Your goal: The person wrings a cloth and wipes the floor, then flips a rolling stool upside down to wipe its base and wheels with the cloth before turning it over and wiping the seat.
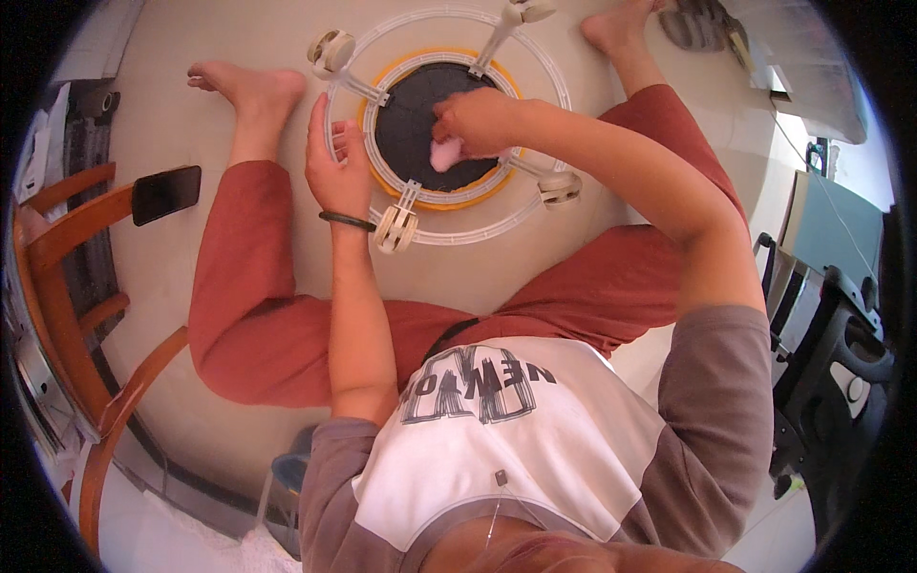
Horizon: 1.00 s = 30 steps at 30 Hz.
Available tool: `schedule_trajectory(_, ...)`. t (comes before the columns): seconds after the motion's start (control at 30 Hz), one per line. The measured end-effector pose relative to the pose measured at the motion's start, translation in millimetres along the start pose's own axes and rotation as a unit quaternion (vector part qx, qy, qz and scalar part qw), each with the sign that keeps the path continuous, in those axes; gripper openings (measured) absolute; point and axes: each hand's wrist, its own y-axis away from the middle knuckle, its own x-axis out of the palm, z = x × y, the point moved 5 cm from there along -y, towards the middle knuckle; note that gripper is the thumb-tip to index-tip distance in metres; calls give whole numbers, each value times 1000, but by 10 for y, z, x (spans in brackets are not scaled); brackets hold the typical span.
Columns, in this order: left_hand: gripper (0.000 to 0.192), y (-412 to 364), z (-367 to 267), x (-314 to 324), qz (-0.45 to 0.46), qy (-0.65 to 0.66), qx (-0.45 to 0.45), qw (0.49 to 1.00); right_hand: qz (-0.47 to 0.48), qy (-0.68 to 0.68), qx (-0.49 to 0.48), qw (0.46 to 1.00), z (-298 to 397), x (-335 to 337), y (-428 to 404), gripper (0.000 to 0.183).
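Observation:
A round wheeled frame [458, 239] with a clear-white outer ring stands on the floor between the legs. Off-white caster wheels [396, 228] sit on struts around it. Its inner ring [469, 197] has a yellow rim and surrounds a black panel [405, 136]. My left hand [338, 168] is at the left side of the outer ring, its fingers around the ring. My right hand [480, 123] reaches over the black panel and pinches a pink cloth [445, 154] against it. The palm hides part of the cloth.
A dark phone-like device [166, 195] rests by a wooden chair [79, 222] at the left. At the right are a blue-green panel [834, 222] and a black office chair [838, 358]. Dark footwear [691, 29] lies at the upper right. Bare feet [251, 86] flank the frame.

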Motion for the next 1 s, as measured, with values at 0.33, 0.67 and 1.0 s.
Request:
schedule_trajectory(0.33, 49, 12, 8, -39, -1, -33, 27, 999, -130, -92, 138, 977, -267, -546, 133, 29)
schedule_trajectory(0.67, 44, -21, 99, -51, 8, -5, 3, 1000, -197, -115, 62, 972, -318, -538, 141, 31)
schedule_trajectory(1.0, 33, -21, 252, -6, 34, 133, -159, 978, -505, -713, 141, 464, -783, -123, 2158, 52)
